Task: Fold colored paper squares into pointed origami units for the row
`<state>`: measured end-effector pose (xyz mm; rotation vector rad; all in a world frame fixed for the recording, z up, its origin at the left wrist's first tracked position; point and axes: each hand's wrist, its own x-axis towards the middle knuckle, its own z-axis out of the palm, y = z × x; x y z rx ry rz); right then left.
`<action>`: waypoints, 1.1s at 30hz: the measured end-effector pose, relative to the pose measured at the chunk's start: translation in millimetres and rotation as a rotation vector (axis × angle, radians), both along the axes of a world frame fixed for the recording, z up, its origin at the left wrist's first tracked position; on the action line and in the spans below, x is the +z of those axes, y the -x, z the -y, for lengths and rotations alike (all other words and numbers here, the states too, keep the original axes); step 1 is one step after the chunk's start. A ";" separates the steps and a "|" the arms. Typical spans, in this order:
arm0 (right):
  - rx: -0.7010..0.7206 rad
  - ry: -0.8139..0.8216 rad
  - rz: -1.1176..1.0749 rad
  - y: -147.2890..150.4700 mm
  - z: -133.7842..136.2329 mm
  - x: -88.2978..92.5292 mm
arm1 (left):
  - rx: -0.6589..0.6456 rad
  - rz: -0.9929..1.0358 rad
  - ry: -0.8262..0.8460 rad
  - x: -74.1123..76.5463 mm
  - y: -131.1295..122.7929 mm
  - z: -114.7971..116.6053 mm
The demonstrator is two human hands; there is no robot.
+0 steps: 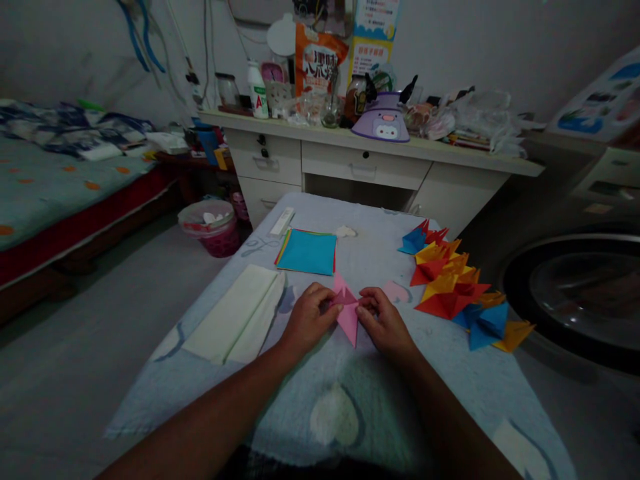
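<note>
A pink folded paper (347, 313) lies on the cloth-covered table (350, 393) in front of me. My left hand (310, 319) pinches its left side with curled fingers. My right hand (382, 321) pinches its right side the same way. The paper's pointed tip sticks out toward me between both hands. A stack of square coloured sheets (309, 252), blue on top, lies just beyond my hands.
A row of folded paper pieces (457, 287) in red, yellow and blue runs along the table's right side. A cream folded cloth (239, 315) lies at left. A cluttered desk (370, 150) stands behind, a bed (55, 193) at left, a pink bin (210, 227) on the floor.
</note>
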<state>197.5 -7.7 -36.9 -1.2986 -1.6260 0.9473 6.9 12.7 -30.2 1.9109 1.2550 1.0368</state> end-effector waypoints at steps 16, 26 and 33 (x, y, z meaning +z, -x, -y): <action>-0.024 -0.141 0.211 -4.7 -3.3 4.2 | -0.058 -0.295 -0.233 14.0 0.3 9.6; -0.092 -0.249 0.520 -9.8 -1.7 8.8 | -0.097 -0.199 -0.177 10.0 6.6 -2.8; -0.089 -0.247 0.484 -7.7 -1.4 11.1 | -0.299 -0.246 -0.179 7.5 -3.7 -14.2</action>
